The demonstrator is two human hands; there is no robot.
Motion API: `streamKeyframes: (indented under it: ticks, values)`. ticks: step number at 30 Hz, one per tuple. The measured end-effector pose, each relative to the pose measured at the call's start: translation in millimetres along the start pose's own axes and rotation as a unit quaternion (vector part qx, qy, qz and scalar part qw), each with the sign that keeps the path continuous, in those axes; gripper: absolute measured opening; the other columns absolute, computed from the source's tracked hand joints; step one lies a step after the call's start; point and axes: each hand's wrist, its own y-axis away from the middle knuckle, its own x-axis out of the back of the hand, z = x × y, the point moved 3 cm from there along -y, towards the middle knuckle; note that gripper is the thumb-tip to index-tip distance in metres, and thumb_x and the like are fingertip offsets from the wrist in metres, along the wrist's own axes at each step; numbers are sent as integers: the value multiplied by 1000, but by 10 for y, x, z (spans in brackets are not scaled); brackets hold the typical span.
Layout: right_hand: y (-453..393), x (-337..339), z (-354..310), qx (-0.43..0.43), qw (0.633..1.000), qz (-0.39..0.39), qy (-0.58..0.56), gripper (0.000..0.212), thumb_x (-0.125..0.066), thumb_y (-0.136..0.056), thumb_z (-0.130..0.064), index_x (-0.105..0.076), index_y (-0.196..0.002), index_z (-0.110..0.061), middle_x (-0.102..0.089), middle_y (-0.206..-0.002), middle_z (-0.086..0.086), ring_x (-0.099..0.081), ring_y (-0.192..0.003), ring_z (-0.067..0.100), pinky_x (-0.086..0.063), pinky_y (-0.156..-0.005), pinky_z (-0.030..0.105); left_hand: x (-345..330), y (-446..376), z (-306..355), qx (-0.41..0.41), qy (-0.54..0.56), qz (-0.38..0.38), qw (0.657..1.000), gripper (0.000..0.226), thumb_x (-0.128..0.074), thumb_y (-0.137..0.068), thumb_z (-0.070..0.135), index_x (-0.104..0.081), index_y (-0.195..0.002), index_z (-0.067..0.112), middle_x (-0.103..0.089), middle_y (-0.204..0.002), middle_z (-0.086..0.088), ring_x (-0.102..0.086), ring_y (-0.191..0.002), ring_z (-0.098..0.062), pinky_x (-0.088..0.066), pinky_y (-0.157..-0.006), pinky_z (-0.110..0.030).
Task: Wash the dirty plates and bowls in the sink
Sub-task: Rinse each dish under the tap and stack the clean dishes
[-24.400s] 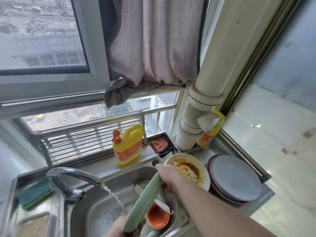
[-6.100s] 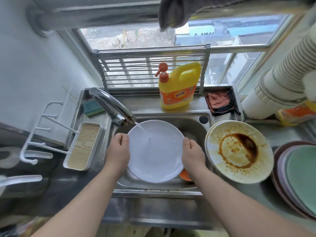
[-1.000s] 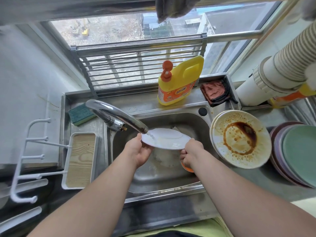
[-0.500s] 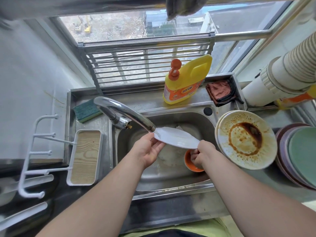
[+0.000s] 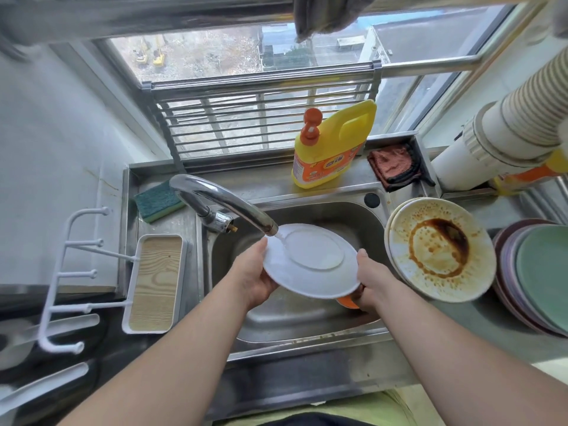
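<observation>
Hands grip one white plate [image 5: 312, 262] by opposite rims, left hand [image 5: 253, 276] and right hand [image 5: 370, 282], holding it bottom-up and tilted over the steel sink [image 5: 307, 318] under the faucet [image 5: 221, 201] stream. An orange bowl [image 5: 347, 302] peeks out beneath it. On the bench to the right lie a sauce-stained plate [image 5: 439, 250] atop another, then a stack of coloured plates [image 5: 538, 278]; a yellow detergent bottle [image 5: 330, 149] stands behind.

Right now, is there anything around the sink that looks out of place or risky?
One thing stands out: the stained plates at the right of the sink sit tilted, with their left edge over the basin, so they might slide in. The white plate itself is steady between the left hand and right hand.
</observation>
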Motion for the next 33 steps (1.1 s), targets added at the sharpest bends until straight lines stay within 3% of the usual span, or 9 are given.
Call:
streamKeyframes:
  ticks: [3, 5, 7, 9, 11, 14, 22, 29, 33]
  values:
    - [32, -115, -92, 32, 998, -13, 49, 47, -55, -103, -53, -64, -136, -20, -79, -112, 5, -77, -99, 33, -61, -93, 55, 105, -52, 35, -1, 5, 47, 999, 36, -47, -112, 35, -70, -118, 8, -81, -97, -13, -79, -75, -31, -61, -54, -41]
    - [100, -216, -172, 43, 998, -5, 50, 45, -54, -105, -52, -69, -122, -13, -81, -100, 6, -77, -95, 32, -62, -93, 48, 221, -80, 30, 8, 20, 82, 996, 36, -45, -113, 33, -68, -122, 6, -80, -102, -15, -78, -77, -33, -61, -50, -43]
    - [197, -370, -232, 39, 999, -11, 20, 37, -55, -107, -46, -71, -104, -12, -78, -80, 3, -74, -77, 24, -61, -71, 31, 355, -122, -5, 27, 56, 118, 991, 39, -46, -113, 33, -65, -131, 5, -77, -115, -16, -77, -81, -34, -63, -53, -49]
    - [280, -535, -256, 32, 999, -34, 2, 31, -56, -108, -38, -65, -90, -15, -66, -66, -2, -59, -54, 12, -42, -46, 16, 468, -162, -45, 36, 110, 141, 983, 40, -49, -112, 31, -64, -135, 2, -76, -116, -16, -78, -71, -33, -63, -52, -50]
    - [341, -669, -224, 30, 998, -45, 21, 27, -52, -109, -36, -61, -90, -19, -54, -66, -4, -43, -47, 7, -28, -41, 13, 524, -126, -77, 38, 163, 165, 972, 30, -55, -110, 24, -67, -122, 0, -77, -98, -15, -74, -54, -30, -58, -41, -44]
    - [422, -826, -155, 44, 995, -67, 62, 26, -44, -111, -34, -55, -91, -23, -46, -60, -4, -37, -41, 7, -25, -37, 16, 549, -86, -125, 27, 218, 170, 961, 20, -51, -109, 6, -63, -95, -1, -70, -59, -15, -67, -39, -27, -49, -31, -37]
    - [573, -1051, 28, 197, 957, -98, 190, 28, -40, -108, -40, -59, -99, -20, -50, -77, 6, -42, -59, 18, -32, -47, 26, 672, 5, -364, 20, 294, 183, 938, 28, -35, -112, 2, -55, -93, 0, -65, -48, -9, -63, -35, -24, -52, -35, -38]
    - [788, -917, 61, 290, 910, -102, 280, 11, -40, -81, -29, -46, -80, -19, -48, -75, 5, -41, -73, 23, -34, -66, 41, 752, 74, -496, 64, 235, 146, 959, 32, -34, -108, 5, -65, -111, 1, -76, -82, -22, -74, -57, -37, -56, -37, -48]
    - [851, -688, 130, 316, 873, -138, 346, 19, -44, -92, -34, -47, -80, -20, -51, -72, 0, -45, -67, 21, -39, -64, 41, 710, 181, -507, 83, 176, 118, 974, 38, -30, -108, 14, -66, -112, 4, -76, -87, -24, -73, -78, -43, -57, -41, -55]
